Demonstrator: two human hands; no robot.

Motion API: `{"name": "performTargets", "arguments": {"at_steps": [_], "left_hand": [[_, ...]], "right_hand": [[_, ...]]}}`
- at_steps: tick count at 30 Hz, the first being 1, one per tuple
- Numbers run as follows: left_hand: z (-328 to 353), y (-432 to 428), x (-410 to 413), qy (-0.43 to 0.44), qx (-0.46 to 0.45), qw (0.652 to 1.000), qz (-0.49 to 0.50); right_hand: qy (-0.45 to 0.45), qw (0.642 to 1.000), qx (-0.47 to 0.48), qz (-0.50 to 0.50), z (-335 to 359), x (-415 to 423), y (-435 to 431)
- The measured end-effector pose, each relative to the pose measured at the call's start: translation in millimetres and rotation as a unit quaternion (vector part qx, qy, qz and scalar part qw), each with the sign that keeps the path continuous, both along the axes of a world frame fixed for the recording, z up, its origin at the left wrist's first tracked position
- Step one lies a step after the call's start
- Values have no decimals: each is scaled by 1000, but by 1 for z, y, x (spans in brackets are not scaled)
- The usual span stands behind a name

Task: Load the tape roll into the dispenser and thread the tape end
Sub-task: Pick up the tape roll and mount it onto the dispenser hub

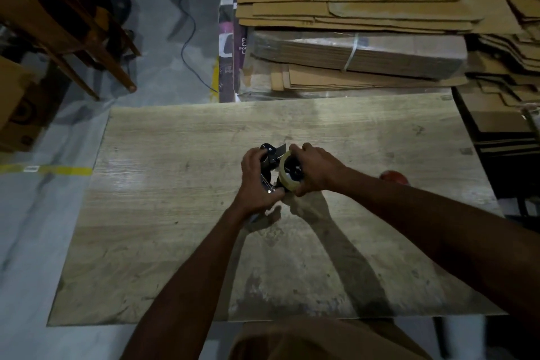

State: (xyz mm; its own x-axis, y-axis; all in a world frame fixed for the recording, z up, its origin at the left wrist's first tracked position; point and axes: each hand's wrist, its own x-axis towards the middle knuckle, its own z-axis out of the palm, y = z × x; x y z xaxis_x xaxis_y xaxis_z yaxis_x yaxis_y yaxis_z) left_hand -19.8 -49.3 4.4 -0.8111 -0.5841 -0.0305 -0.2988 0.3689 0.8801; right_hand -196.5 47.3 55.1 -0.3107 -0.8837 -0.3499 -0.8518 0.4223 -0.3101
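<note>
brown-clad lap (321, 342) lay nearest, below near edge of wooden table (175, 242). left hand (257, 175) gripped black tape dispenser (270, 155) mid-table. right hand (315, 169) wrapped around tape roll (285, 174), roll seated against dispenser's right side. flattened cardboard stacks (365, 9) sat far right.

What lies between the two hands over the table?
In the head view, the black tape dispenser and the tape roll sit between the left hand and right hand.

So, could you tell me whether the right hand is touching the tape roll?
Touching: the head view shows the right hand wrapped around the tape roll.
</note>
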Motion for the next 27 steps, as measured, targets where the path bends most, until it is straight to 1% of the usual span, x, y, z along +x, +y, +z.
{"name": "performTargets", "arguments": {"at_steps": [2, 5, 7, 11, 16, 18, 24, 27], "left_hand": [[-9, -8, 2, -34, -50, 997, -58], [-18, -13, 2, -50, -107, 991, -58], [-18, -11, 1, -36, -108, 993, -41], [-14, -8, 1, -25, -91, 995, -13], [-14, -10, 1, -14, -72, 997, -10], [-15, -10, 2, -16, -66, 998, -9], [-16, -12, 2, -1, -75, 997, -11], [-17, -13, 2, -2, -83, 996, -14]], "right_hand": [[20, 999, 20, 23, 2, 2, -7], [15, 999, 13, 34, 0, -2, -8], [12, 999, -10, 32, -4, -4, -3], [-2, 999, -47, -6, -11, 0, 6], [-24, 994, -71, -83, -21, 11, 18], [-21, 993, -74, -93, -25, 12, 20], [-28, 999, -36, 9, -24, -6, 16], [-24, 999, -32, 34, -29, -10, 15]]}}
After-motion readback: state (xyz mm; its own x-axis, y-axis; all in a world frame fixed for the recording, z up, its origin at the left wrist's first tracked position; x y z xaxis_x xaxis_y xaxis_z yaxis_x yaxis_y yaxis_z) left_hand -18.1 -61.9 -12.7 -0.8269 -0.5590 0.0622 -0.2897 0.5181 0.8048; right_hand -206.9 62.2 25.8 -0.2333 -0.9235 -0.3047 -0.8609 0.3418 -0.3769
